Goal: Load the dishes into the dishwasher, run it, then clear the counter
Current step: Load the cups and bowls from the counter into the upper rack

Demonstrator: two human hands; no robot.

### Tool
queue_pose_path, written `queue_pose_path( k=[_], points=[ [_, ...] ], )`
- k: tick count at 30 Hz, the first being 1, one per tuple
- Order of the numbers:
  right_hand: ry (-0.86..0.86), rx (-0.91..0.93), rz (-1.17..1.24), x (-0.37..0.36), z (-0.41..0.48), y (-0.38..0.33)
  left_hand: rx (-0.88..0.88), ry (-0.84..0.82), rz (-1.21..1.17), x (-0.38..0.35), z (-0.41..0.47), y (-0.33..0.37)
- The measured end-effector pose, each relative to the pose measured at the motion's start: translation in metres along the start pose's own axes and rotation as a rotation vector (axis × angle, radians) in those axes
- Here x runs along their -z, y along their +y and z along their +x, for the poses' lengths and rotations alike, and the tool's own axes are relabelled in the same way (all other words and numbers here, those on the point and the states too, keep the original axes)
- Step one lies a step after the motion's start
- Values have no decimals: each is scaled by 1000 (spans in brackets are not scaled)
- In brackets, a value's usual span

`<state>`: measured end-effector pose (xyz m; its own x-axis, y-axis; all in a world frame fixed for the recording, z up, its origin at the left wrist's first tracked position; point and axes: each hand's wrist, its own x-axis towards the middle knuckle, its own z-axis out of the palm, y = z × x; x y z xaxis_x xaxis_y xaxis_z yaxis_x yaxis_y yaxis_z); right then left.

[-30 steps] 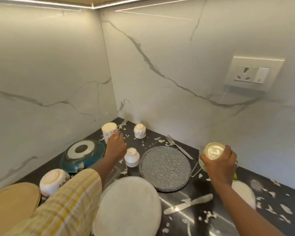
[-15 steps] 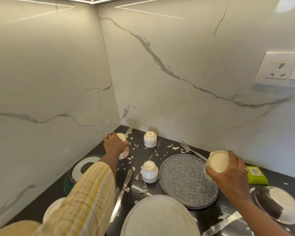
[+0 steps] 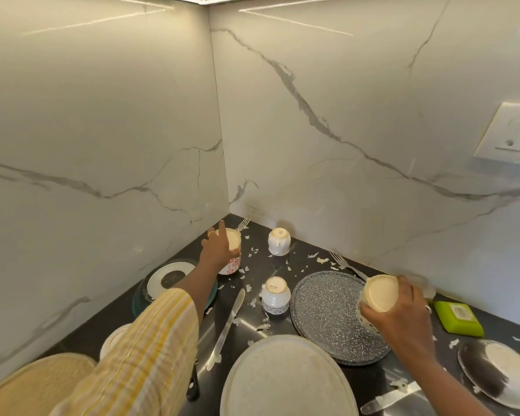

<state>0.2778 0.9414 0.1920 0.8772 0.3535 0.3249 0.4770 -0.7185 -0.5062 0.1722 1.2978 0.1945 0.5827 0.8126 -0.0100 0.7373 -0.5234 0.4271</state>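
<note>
Two cups are held: right hand (image 3: 403, 316) wraps the cream cup (image 3: 380, 292); left hand (image 3: 218, 252) seems only half-closed on the patterned cup (image 3: 233, 239), which could slip.

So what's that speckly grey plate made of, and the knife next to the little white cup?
The speckled grey plate looks like ceramic with a matte finish: dull surface, white flecks; it could be melamine. The knife looks like polished steel: silvery, reflecting light, with white scraps stuck on it.
</note>
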Motion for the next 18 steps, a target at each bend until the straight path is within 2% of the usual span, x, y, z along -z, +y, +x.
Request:
queue_pose_path(
  k=[7, 11, 18],
  points=[
    [-59, 73, 111, 21, -8, -16, -126, 157, -14, 44, -75, 29],
    [-66, 85, 198, 40, -23, -20, -97, 231, -94, 48, -146, 56],
    [-112, 207, 322, 71, -60, -10, -66, 320, -77, 28, -259, 91]
  ],
)
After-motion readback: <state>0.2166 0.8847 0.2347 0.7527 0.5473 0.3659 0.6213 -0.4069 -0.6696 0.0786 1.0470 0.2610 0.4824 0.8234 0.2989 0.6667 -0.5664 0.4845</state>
